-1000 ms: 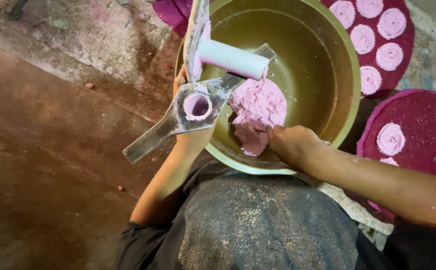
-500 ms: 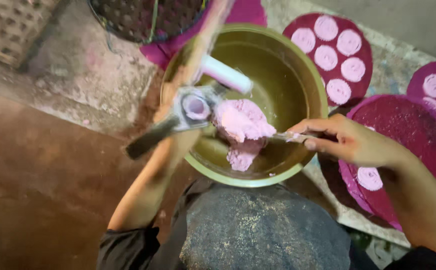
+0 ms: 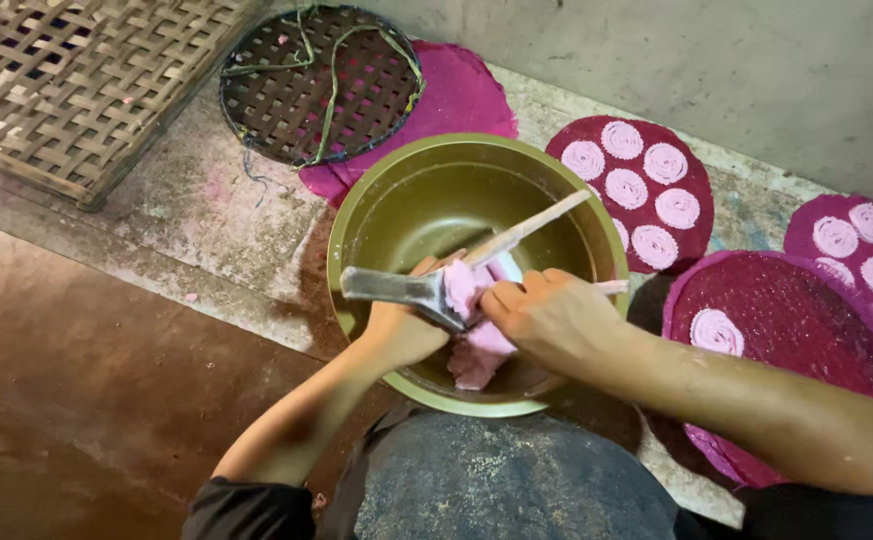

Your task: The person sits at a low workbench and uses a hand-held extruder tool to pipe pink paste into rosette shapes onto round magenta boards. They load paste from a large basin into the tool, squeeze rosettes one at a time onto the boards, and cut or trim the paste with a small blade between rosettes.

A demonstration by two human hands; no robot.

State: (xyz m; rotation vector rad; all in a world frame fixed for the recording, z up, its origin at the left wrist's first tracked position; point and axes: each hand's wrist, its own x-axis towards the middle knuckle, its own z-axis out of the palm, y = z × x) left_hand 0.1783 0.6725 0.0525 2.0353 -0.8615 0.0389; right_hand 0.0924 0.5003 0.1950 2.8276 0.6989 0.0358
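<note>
Rough concrete floor point(image 3: 137, 250), stained reddish nearer to me, carries everything I am working over. My left hand point(image 3: 402, 330) has its grip wrapped tight around the body of a metal dough press point(image 3: 407, 288), holding it low over the bowl so that anything dropping off lands back inside; one flat metal handle sticks out to the left, and a long pale arm of the press slants up to the right across the bowl. My right hand point(image 3: 547, 315) has its grip curled in against the mouth of the press, fingers pressed on a lump of pink dough point(image 3: 482, 335) that sits between my two hands; I cannot tell whether I am pushing it in or just steadying it, since my knuckles hide the opening. More of the same dough hangs below, inside the olive-green metal bowl point(image 3: 377, 210), which stands just in front of my knee point(image 3: 497, 480). To the right of the bowl lie round dark-pink woven mats: the nearest mat point(image 3: 807, 330) holds a single pink dough spiral near its left side, within easy reach of my right arm, the one behind it point(image 3: 602, 190) carries a cluster of spirals, and another at the far right edge point(image 3: 857, 215) holds several more. Beyond the bowl rests a round lattice tray point(image 3: 287, 80) on a plain pink mat, and a large woven bamboo panel point(image 3: 77, 80) lies at the top left.
</note>
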